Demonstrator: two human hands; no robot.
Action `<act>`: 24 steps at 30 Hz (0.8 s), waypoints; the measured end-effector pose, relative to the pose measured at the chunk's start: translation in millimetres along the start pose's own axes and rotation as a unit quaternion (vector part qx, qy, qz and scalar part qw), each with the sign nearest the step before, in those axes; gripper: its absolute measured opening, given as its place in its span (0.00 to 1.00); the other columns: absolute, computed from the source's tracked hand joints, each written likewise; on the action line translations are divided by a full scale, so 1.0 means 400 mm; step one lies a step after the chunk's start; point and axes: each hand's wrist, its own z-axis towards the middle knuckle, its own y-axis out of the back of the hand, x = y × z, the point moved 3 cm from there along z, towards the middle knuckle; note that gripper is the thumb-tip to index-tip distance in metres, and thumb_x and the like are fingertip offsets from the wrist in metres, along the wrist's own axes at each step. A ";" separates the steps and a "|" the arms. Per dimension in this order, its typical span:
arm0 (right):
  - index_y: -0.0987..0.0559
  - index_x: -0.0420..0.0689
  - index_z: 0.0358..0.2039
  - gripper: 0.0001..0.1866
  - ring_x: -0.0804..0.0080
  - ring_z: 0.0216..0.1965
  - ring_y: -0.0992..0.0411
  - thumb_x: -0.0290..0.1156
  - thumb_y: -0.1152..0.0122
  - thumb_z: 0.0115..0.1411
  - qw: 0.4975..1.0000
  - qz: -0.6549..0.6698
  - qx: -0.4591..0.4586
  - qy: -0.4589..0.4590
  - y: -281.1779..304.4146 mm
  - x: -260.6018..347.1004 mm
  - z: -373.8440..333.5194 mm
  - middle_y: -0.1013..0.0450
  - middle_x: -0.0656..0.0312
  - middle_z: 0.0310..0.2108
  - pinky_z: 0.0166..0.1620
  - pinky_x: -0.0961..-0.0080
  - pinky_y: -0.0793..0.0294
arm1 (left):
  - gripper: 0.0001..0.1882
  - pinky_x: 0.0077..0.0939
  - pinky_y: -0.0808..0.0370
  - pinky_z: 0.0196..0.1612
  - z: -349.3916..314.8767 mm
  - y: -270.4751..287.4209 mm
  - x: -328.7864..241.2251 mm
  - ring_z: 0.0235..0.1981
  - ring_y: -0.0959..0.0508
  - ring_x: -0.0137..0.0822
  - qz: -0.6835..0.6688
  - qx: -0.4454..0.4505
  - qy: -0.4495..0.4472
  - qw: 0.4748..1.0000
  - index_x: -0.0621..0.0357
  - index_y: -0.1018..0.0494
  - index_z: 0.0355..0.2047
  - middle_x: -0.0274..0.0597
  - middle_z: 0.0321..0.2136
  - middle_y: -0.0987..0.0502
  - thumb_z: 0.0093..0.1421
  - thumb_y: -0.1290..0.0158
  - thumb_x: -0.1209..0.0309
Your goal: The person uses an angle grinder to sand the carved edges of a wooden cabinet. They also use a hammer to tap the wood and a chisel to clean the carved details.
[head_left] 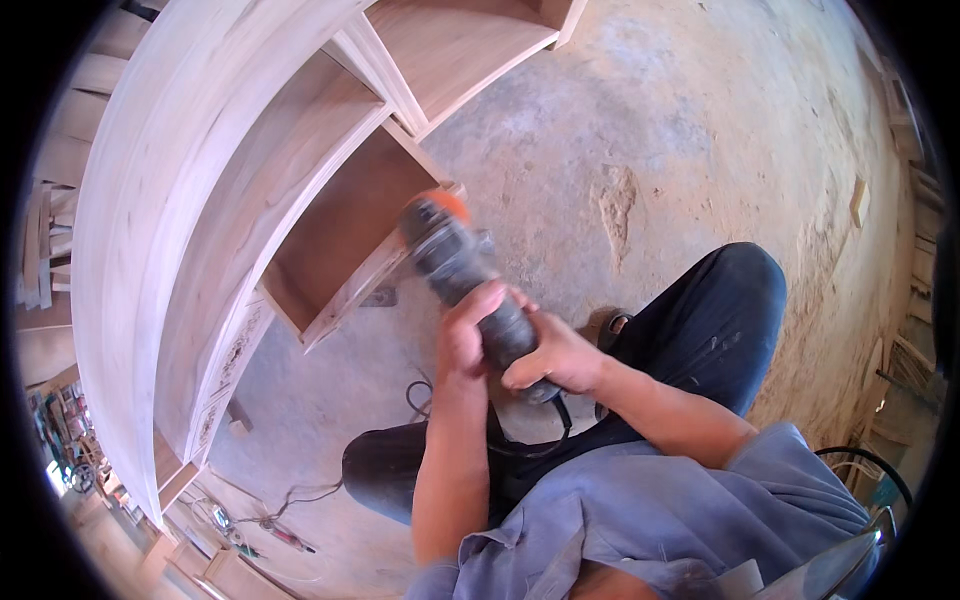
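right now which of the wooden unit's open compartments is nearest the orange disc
The dark brown compartment, left of the power tool: its corner is beside the orange disc. The paler compartment at the picture's top is farther away.

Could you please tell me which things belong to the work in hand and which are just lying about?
Likely in use: power tool, orange disc, left hand, right hand, wooden cabinet.
Apparently lying about: wood offcut, small floor block.
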 end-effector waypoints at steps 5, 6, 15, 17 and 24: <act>0.29 0.31 0.47 0.33 0.74 0.32 0.29 0.28 0.30 0.38 0.999 0.030 -0.021 0.027 0.008 -0.020 0.012 0.28 0.60 0.34 0.37 0.76 0.25 | 0.17 0.43 0.24 0.45 0.011 -0.032 -0.004 0.34 0.21 0.47 0.028 -0.027 0.014 0.999 0.62 0.30 0.43 0.48 0.27 0.23 0.56 0.43 0.68; 0.28 0.31 0.47 0.33 0.75 0.34 0.29 0.28 0.30 0.38 0.999 -0.018 -0.013 0.040 0.001 -0.030 0.020 0.28 0.60 0.35 0.38 0.76 0.25 | 0.16 0.43 0.24 0.45 -0.012 -0.012 -0.006 0.34 0.21 0.47 -0.014 -0.034 0.004 0.999 0.62 0.30 0.43 0.48 0.27 0.24 0.56 0.44 0.68; 0.28 0.34 0.51 0.34 0.73 0.37 0.27 0.25 0.28 0.40 1.000 0.021 0.005 0.023 0.017 -0.019 0.001 0.27 0.62 0.37 0.42 0.76 0.25 | 0.19 0.43 0.24 0.46 0.002 -0.031 -0.002 0.35 0.21 0.48 0.050 -0.017 0.018 0.998 0.62 0.31 0.45 0.50 0.28 0.23 0.56 0.44 0.67; 0.28 0.33 0.50 0.34 0.72 0.38 0.28 0.26 0.28 0.39 0.998 -0.055 0.028 -0.007 -0.010 -0.022 0.025 0.28 0.61 0.37 0.44 0.77 0.27 | 0.18 0.46 0.25 0.49 -0.033 0.013 -0.016 0.36 0.22 0.50 -0.009 -0.050 -0.021 0.999 0.62 0.31 0.44 0.51 0.28 0.24 0.56 0.45 0.68; 0.31 0.36 0.52 0.36 0.70 0.29 0.26 0.23 0.30 0.39 0.996 0.046 -0.040 0.063 0.018 0.039 0.006 0.28 0.58 0.32 0.33 0.72 0.22 | 0.13 0.36 0.22 0.39 0.044 -0.065 -0.007 0.29 0.20 0.42 0.027 -0.027 0.029 0.999 0.63 0.27 0.37 0.47 0.25 0.23 0.55 0.41 0.68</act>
